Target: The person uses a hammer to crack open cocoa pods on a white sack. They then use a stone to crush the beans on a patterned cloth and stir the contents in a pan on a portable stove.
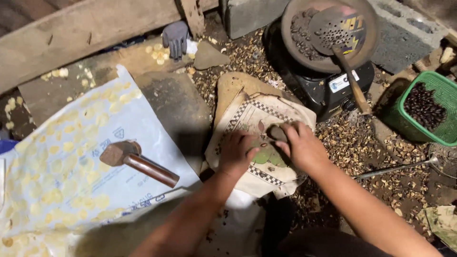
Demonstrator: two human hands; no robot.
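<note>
My left hand (236,152) rests with curled fingers on a checked-border cloth (257,119) spread over a flat stone (233,85). My right hand (299,143) is closed around a small dark nut (277,133) held against the cloth, right beside the left fingers. A wooden-handled hammer (138,162) lies to the left on a pale plastic sheet (71,157) strewn with several pale yellow kernels (52,157).
A black stove (333,90) at the top carries a round pan of dark nuts (300,33) with a perforated ladle (340,31). A green basket of dark nuts (426,107) stands at right. Broken shells (352,147) litter the ground. A grey glove (175,38) lies near a wooden beam.
</note>
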